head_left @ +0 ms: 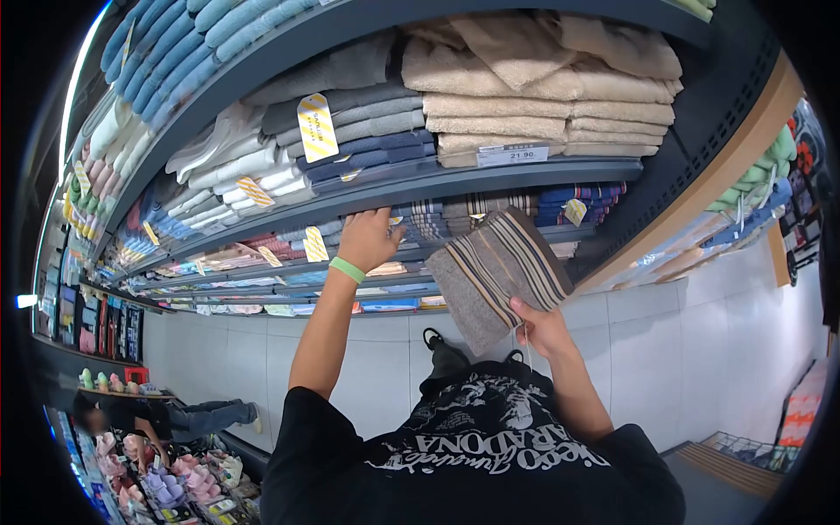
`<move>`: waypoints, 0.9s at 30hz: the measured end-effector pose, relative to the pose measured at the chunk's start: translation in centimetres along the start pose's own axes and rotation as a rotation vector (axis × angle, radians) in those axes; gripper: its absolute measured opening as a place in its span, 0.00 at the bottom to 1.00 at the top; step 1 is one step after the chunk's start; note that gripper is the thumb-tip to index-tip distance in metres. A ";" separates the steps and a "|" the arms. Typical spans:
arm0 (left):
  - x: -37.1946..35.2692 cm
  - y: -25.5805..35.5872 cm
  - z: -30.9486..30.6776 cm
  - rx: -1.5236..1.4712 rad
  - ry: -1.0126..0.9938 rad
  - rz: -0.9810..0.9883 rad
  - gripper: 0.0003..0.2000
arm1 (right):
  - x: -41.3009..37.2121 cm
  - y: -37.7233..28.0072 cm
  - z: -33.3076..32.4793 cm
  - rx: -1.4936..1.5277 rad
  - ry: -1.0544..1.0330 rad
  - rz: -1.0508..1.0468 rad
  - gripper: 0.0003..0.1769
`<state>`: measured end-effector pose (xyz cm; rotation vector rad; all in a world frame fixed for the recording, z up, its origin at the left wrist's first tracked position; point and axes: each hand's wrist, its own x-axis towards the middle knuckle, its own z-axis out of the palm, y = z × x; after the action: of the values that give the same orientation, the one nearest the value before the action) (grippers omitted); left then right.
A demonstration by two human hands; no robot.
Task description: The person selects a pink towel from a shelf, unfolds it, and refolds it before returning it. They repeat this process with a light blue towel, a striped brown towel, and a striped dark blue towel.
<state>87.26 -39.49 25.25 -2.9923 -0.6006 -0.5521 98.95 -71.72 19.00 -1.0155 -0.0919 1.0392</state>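
My right hand (543,327) grips the lower edge of a folded towel (499,278), grey-brown with dark, cream and tan stripes, the thumb lying on its face. A thin string hangs beside that hand. My left hand (369,240), with a green wristband (348,269), is raised to the front of a lower shelf, just under the shelf board (490,178). Its fingers are stretched and the thumb stands apart; nothing shows in it. Beside it are blue-and-white striped towels (426,220) and a yellow-striped tag (316,245).
Above are beige towels (499,109), grey and navy stacks, and a price label (513,156). A wooden shelf end (700,166) borders the right. Pale floor tiles (223,346) lie below. Another person (166,420) bends over a slipper display (179,479) at lower left.
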 end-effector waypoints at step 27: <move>-8.1 8.3 2.6 -2.127 -0.432 -0.530 0.33 | 1.1 -1.9 -3.2 -0.297 -0.399 -0.028 0.26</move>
<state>84.31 -49.88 20.25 -4.9828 -1.6424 -0.9297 102.43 -73.18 18.17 -1.0555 -0.5993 1.2148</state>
